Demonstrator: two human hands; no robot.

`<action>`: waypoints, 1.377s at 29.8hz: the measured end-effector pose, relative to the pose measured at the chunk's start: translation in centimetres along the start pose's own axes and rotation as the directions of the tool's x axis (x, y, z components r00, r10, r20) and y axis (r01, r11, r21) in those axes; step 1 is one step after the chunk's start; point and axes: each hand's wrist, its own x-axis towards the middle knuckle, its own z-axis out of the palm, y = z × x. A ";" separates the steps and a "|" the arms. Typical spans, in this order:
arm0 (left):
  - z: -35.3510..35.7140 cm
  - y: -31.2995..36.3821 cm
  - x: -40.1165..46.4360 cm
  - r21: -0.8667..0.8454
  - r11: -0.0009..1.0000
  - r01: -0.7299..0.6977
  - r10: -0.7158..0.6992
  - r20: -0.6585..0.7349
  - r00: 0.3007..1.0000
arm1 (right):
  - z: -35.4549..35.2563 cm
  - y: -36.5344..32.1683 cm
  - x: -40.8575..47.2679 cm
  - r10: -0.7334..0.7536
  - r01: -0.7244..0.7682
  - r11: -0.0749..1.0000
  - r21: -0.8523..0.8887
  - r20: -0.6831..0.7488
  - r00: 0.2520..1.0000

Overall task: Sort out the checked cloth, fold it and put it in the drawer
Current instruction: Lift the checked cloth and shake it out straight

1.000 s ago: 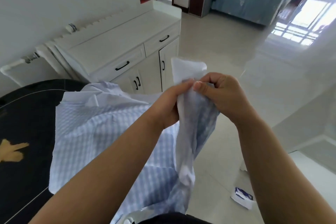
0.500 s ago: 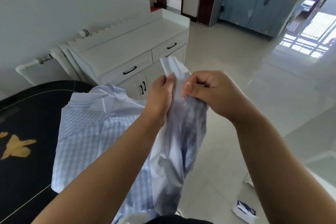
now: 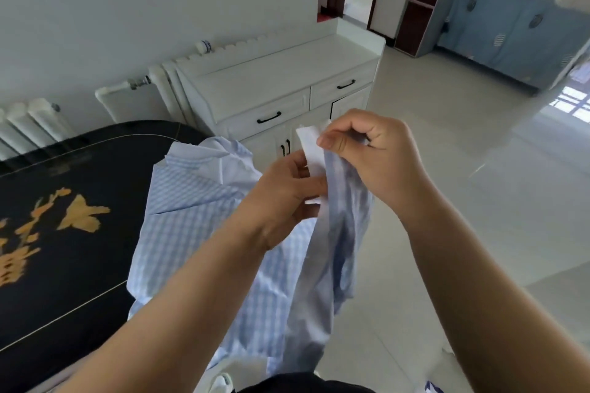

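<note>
The checked cloth point(image 3: 188, 233) is a light blue and white checked shirt. Part of it lies on the black table point(image 3: 64, 233) and part hangs off the table's right edge. My right hand point(image 3: 373, 156) pinches a raised white-edged end of the shirt between thumb and curled fingers. Just below it, my left hand point(image 3: 287, 191) holds the same strip of fabric. The white cabinet point(image 3: 271, 86) behind has two drawers with black handles, the left drawer point(image 3: 268, 116) and the right drawer point(image 3: 344, 86), both closed.
White radiators point(image 3: 28, 124) run along the wall behind the table and cabinet. The pale tiled floor point(image 3: 463, 169) spreads to the right. A blue-covered sofa point(image 3: 510, 32) stands at the far right. A small white and blue object point(image 3: 431, 388) lies on the floor near my feet.
My left hand slid down the raised strip of shirt while my right hand kept the top end pinched. The view tilted up and shifted left, so the cabinet shows further right.
</note>
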 end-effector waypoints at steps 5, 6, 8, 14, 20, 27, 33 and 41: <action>-0.7 -0.5 -1.1 0.082 0.989 -0.122 0.143 -0.351 0.925 | 1.6 -0.4 0.4 -0.008 0.008 1.000 0.002 0.013 1.000; -1.0 -0.4 -1.1 0.246 0.957 -0.154 0.251 -0.438 0.863 | 2.0 -0.7 0.3 -0.016 0.016 1.000 0.016 0.043 0.999; -1.4 -0.2 -1.5 0.526 0.836 -0.158 0.429 -0.446 0.785 | 2.9 -1.6 0.1 -0.052 0.049 0.998 0.032 0.121 0.991; -1.4 0.0 -3.5 0.300 0.916 -0.265 0.342 -0.245 0.907 | 4.5 -1.7 1.3 -0.120 0.120 0.993 0.000 0.041 0.992; -1.4 -1.0 -3.7 0.189 0.915 -0.358 0.399 -0.273 0.875 | 5.5 -1.2 2.1 -0.072 0.072 0.997 0.017 0.042 0.996; -2.1 -1.9 -2.7 0.221 0.896 -0.385 0.442 -0.369 0.818 | 3.6 -1.4 4.7 0.088 -0.023 0.988 -0.155 0.428 0.899; -3.3 -2.0 -2.2 0.267 0.896 -0.355 0.437 -0.389 0.811 | 2.6 -0.7 5.9 0.141 -0.065 0.984 -0.164 0.510 0.849; -3.8 -2.6 -1.4 0.231 0.918 -0.322 0.392 -0.412 0.823 | 3.0 0.3 6.2 0.125 -0.044 0.985 -0.165 0.522 0.844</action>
